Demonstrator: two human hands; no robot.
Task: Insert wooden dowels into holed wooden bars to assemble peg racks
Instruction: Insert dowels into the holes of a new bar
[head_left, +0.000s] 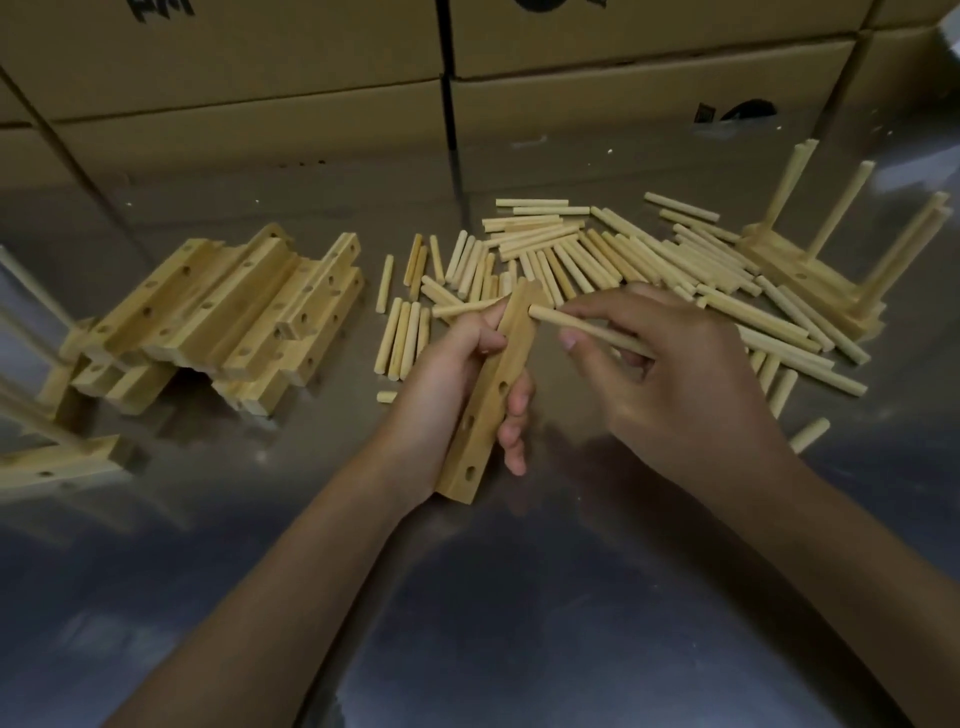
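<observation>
Wooden bar (493, 395) gripped in left hand (447, 395), mid-frame, long axis running lower-left to upper-centre | right hand (670, 379) pinches dowel (576, 330), tip touching bar's upper end, crosswise | judged: aligning for top hole.

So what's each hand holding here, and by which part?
Left hand grips the holed wooden bar around its middle. Right hand pinches a dowel along its shaft.

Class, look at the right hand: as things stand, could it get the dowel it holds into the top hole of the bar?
Probably yes. The right hand pinches a dowel whose tip already meets the upper end of the bar that the left hand grips lower down. Nothing lies between them; the hole itself is hidden.
</observation>
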